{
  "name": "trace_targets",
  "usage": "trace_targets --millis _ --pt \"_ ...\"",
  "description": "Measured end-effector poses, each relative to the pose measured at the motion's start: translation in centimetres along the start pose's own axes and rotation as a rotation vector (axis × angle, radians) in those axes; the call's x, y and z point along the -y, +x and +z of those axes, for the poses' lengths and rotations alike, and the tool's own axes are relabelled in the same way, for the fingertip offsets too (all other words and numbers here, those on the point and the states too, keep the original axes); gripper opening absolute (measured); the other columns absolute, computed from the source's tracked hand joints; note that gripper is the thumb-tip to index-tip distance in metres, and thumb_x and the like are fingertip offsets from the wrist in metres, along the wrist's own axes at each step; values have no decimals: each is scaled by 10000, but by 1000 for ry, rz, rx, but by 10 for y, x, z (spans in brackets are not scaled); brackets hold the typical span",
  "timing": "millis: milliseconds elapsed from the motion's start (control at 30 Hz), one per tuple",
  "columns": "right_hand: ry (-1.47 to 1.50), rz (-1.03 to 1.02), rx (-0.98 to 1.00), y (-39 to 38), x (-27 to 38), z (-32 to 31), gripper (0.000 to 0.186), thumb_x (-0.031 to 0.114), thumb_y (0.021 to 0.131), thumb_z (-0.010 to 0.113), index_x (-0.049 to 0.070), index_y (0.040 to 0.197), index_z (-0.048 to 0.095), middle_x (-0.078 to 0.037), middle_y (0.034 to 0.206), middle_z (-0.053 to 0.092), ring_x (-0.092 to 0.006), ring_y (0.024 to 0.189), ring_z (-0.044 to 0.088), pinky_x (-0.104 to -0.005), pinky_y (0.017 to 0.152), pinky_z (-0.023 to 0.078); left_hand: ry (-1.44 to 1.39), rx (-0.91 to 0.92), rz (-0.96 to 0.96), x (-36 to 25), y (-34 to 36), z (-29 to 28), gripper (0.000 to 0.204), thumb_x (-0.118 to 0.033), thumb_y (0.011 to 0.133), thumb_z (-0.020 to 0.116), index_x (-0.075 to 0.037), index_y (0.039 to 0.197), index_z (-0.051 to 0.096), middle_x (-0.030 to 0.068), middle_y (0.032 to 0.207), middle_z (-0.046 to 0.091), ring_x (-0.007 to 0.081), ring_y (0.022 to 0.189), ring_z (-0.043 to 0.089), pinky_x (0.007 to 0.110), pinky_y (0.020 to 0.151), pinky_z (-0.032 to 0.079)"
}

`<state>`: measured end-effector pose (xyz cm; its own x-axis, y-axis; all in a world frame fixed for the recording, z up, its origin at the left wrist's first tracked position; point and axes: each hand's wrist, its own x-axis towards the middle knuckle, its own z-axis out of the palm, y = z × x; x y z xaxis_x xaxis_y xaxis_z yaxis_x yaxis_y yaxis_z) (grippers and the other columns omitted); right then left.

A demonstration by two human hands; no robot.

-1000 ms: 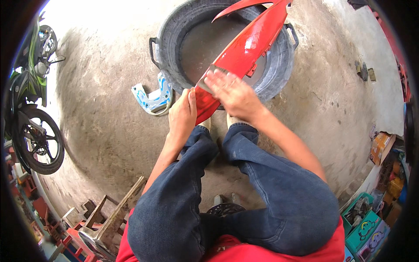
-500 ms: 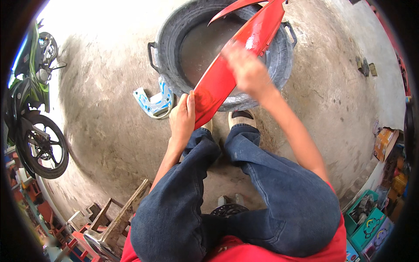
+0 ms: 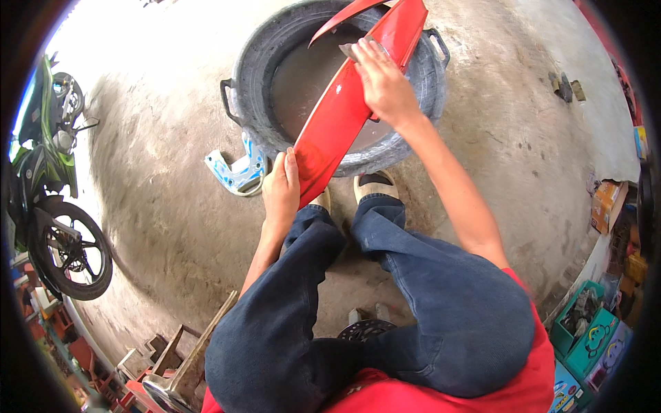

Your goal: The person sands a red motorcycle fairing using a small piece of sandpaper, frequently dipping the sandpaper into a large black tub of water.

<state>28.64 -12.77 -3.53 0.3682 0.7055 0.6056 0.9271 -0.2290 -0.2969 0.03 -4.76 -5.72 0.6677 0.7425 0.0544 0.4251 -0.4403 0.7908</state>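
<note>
Here the left hand (image 3: 281,195) is clamped on the lower end of the red panel (image 3: 344,117) over the tyre basin (image 3: 256,82), and the right hand (image 3: 383,86) presses a small pad flat, so it seems best to rub with long, even strokes.

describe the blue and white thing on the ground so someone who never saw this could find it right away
Start at the big black tyre tub of murky water at the top of the view. Just off its lower left edge, on the bare concrete floor beside the left hand, lies the blue and white panel. It is the only pale, patterned piece there; the panel in the hands is plain red.
</note>
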Motion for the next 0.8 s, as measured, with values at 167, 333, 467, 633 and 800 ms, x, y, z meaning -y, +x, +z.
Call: trace_targets --millis 167,333,467,633,800 --pt "70 -295 208 -58 88 -10 447 146 1006 531 -4 1417 622 -202 1486 610 -338 1427 549 -474 1200 427 -7 6 -19 12 -3 -7 392 -338 1151 428 -6 1079 625 299 836 633 505 784 633 531 653 467" --pt "36 -236 85 -22 23 -11 453 147 1010 523 28 1435 624 -201 1475 617 -335 1421 554 -452 1214 414 20 8 43 4 3 -7 385 -321 1153 420 -2 1059 613 298 817 627 509 760 624 534 633 456" --pt "87 164 -43 -14 9 -6 416 149 1065 499 18 1443 613 -248 1475 598 -392 1424 533 -469 1210 412 -4 -8 28 4 1 -7 378 -308 1152 418 4 1057 609 294 802 619 514 743 609 531 630 449" --pt "51 -256 178 -68 93 -23 439 162 1019 522 15 1419 629 -215 1439 639 -347 1388 583 -481 1182 444 -29 -16 20 9 1 -9 372 -301 1147 429 8 1056 615 296 830 629 509 766 618 525 645 457" --pt "-6 -157 27 -37 37 -24 428 138 991 532 9 1383 645 -190 1386 674 -321 1310 642 -466 1135 492 -54 -4 18 8 2 -4 370 -289 1149 420 15 1069 615 295 872 642 495 810 635 519 686 469"
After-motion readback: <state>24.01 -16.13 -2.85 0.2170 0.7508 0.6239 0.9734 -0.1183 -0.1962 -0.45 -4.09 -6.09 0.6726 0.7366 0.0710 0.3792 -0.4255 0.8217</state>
